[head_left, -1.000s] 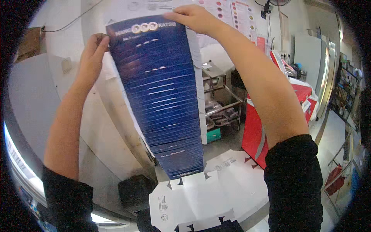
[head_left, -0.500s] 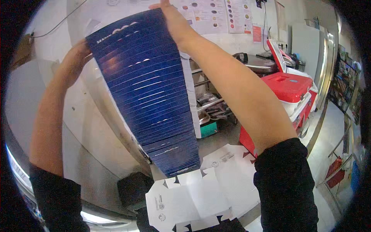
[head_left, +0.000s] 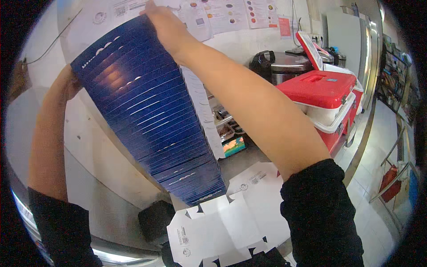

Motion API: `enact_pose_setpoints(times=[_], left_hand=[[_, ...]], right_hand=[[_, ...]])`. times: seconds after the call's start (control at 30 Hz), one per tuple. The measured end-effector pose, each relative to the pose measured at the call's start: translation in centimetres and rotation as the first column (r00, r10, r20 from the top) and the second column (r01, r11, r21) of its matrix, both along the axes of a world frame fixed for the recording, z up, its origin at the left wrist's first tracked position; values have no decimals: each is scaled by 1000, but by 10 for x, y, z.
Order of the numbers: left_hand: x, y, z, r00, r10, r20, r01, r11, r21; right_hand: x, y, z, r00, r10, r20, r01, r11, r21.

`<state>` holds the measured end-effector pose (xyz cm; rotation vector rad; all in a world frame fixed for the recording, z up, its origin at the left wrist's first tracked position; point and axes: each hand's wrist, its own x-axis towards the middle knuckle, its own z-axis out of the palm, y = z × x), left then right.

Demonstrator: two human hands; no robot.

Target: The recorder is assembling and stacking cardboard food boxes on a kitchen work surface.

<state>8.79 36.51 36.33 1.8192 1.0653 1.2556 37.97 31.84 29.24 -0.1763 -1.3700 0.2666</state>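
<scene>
A tall stack of blue cardboard boxes (head_left: 147, 107) with white lettering on their front edges rises in front of me, leaning to the left at its top. Against the left side of its top, my left hand (head_left: 73, 82) is closed, its fingertips partly hidden. My right hand (head_left: 167, 33) grips the top from the far right corner, fingers bent over the edge. Near my body lies an unfolded white cardboard box blank (head_left: 213, 231) with notched flaps and small print. Another white blank (head_left: 260, 191) lies partly under it.
To the right stand red cooler boxes (head_left: 316, 89), one lid raised. Behind my right forearm is a dark metal cooker (head_left: 289, 64). A rack with containers (head_left: 227, 129) stands behind the stack. Printed posters (head_left: 227, 18) hang on the wall. A black box (head_left: 155, 218) sits lower left.
Both hands and the top of the stack have shifted left, and the stack leans more. The view has turned slightly. The white blanks lie nearly as before.
</scene>
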Motion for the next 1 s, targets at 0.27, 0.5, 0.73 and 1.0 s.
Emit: enact_pose_setpoints(times=[0.27,0.5,0.73,1.0], left_hand=[[37,-30,-11,941,-274,199,286,958,-34],[37,-18,-12,874,-415,252,471,852,-230],[39,-48,-33,874,-108,474,214,961,-175],[38,-197,-273,969,234,-77,12,269,963]], right_hand=[[1,-8,0,999,-9,34,12,996,-88],[-5,-13,2,972,-226,56,231,966,-112],[-10,-68,-23,814,-561,-149,575,814,77],[72,-239,-247,749,-144,646,427,851,-305]])
